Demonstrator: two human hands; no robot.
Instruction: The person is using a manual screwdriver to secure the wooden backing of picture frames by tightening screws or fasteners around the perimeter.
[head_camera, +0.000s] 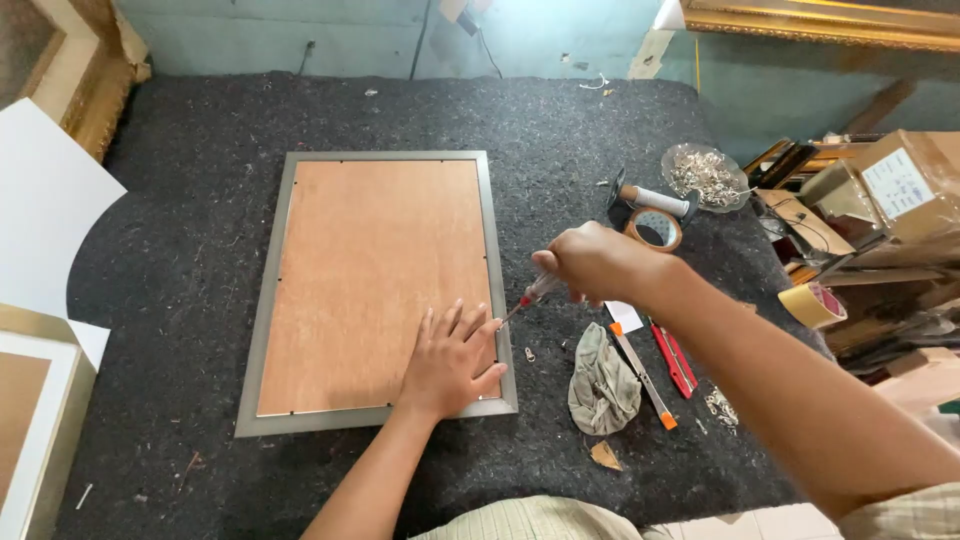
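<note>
A picture frame with a grey-silver border lies face down on a dark felt worktop, its brown backing board facing up. My left hand rests flat on the board near the frame's lower right corner, fingers spread. My right hand grips a screwdriver with a clear and red handle. Its tip points down-left at the frame's right edge, just beside my left fingertips.
Right of the frame lie a crumpled grey rag, an orange-tipped cutter, a red knife, tape rolls and a clear bowl of small metal parts. Boxes and tape crowd the right edge; white boards lie left.
</note>
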